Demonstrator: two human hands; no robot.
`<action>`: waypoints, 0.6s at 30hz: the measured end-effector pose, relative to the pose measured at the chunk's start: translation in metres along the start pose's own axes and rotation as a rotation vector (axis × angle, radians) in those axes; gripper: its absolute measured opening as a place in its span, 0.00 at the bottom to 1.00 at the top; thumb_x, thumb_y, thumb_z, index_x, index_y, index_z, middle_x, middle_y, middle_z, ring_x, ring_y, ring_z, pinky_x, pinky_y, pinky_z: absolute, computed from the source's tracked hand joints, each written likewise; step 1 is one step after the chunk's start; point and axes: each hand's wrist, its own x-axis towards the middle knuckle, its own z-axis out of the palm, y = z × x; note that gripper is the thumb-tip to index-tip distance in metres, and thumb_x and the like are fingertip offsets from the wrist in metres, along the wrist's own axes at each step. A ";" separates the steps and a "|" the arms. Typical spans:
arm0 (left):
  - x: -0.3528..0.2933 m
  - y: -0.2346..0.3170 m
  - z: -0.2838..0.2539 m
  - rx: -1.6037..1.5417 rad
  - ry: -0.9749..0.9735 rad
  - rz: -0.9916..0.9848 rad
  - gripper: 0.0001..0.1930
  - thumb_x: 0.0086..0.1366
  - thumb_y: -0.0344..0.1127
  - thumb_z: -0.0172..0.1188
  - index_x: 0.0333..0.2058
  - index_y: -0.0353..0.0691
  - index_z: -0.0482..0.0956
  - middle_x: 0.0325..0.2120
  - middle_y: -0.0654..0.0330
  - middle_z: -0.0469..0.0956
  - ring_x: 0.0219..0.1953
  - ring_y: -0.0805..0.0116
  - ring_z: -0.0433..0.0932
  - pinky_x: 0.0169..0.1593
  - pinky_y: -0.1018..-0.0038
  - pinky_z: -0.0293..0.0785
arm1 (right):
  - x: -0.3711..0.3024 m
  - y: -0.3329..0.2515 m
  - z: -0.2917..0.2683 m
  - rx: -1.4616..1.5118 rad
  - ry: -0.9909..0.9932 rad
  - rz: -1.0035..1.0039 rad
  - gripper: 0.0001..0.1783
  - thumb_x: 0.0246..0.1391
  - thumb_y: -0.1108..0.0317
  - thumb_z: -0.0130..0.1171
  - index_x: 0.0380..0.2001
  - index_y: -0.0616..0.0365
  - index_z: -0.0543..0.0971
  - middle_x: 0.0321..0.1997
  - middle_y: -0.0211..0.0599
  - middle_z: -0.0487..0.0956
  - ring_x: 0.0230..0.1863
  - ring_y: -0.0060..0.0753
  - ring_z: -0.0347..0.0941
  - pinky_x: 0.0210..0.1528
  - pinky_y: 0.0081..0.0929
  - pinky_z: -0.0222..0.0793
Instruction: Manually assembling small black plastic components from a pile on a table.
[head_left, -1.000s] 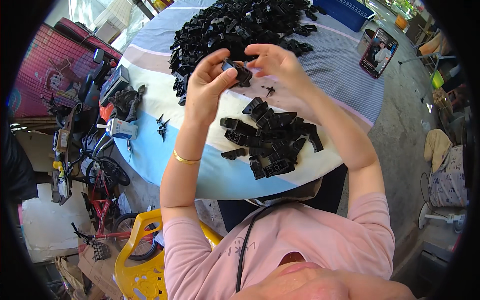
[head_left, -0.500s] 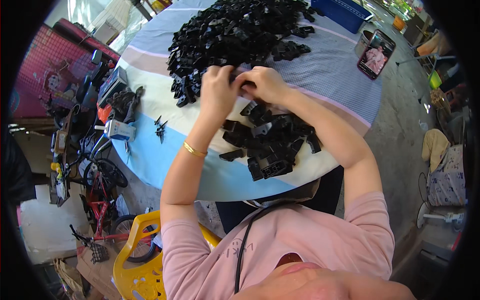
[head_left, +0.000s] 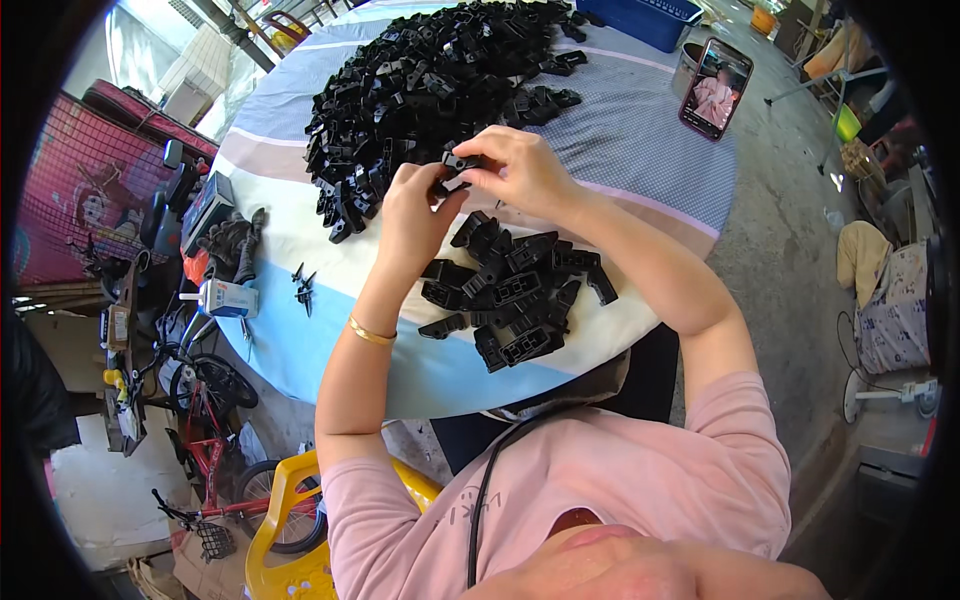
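Between my two hands, at the front edge of a large heap of black plastic parts (head_left: 420,90), is a small black plastic part (head_left: 458,161). My right hand (head_left: 525,172) pinches it between thumb and fingers. The fingers of my left hand (head_left: 412,218) close on its lower left side, partly covering it; whether there is a second piece in them is hard to make out. Nearer my body lies a smaller group of black plastic housings (head_left: 515,290) with open slots, below my right hand and between my forearms.
A striped cloth (head_left: 330,345) covers the round table. On its left lie small dark pointed pieces (head_left: 303,287), a blue-white carton (head_left: 228,298) and dark gloves (head_left: 235,245). At the back right stand a phone (head_left: 716,90) leaning on a round container, and a blue basket (head_left: 650,20).
My hands have drawn slightly apart, and the black part between them now shows. The whole view has shifted a little, moving the table and heap leftward in the picture.
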 end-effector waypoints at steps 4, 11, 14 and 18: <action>0.005 -0.004 -0.010 -0.430 -0.090 -0.303 0.12 0.54 0.28 0.63 0.38 0.34 0.75 0.30 0.66 0.73 0.31 0.82 0.71 0.32 0.81 0.69 | 0.000 -0.009 -0.005 0.055 -0.045 0.134 0.14 0.41 0.70 0.63 0.35 0.57 0.79 0.28 0.36 0.75 0.29 0.35 0.73 0.33 0.27 0.71; 0.003 -0.005 -0.008 -1.187 -0.107 -0.414 0.14 0.62 0.34 0.55 0.44 0.33 0.71 0.37 0.61 0.74 0.38 0.74 0.75 0.47 0.76 0.73 | 0.002 -0.011 -0.012 0.378 -0.220 0.140 0.20 0.42 0.75 0.63 0.43 0.57 0.76 0.38 0.33 0.71 0.35 0.24 0.72 0.35 0.20 0.73; 0.002 -0.006 -0.009 -1.192 -0.196 -0.427 0.13 0.64 0.31 0.52 0.45 0.32 0.70 0.38 0.58 0.74 0.40 0.69 0.76 0.46 0.72 0.75 | -0.002 -0.006 -0.010 0.184 -0.172 0.052 0.19 0.44 0.74 0.63 0.43 0.61 0.76 0.41 0.32 0.71 0.36 0.26 0.72 0.37 0.21 0.72; 0.002 -0.006 -0.004 -1.094 -0.132 -0.374 0.16 0.59 0.29 0.58 0.46 0.32 0.72 0.35 0.60 0.76 0.36 0.75 0.76 0.42 0.77 0.75 | 0.001 -0.003 -0.009 0.135 -0.035 0.057 0.15 0.45 0.73 0.61 0.40 0.64 0.76 0.40 0.34 0.72 0.35 0.28 0.73 0.36 0.22 0.72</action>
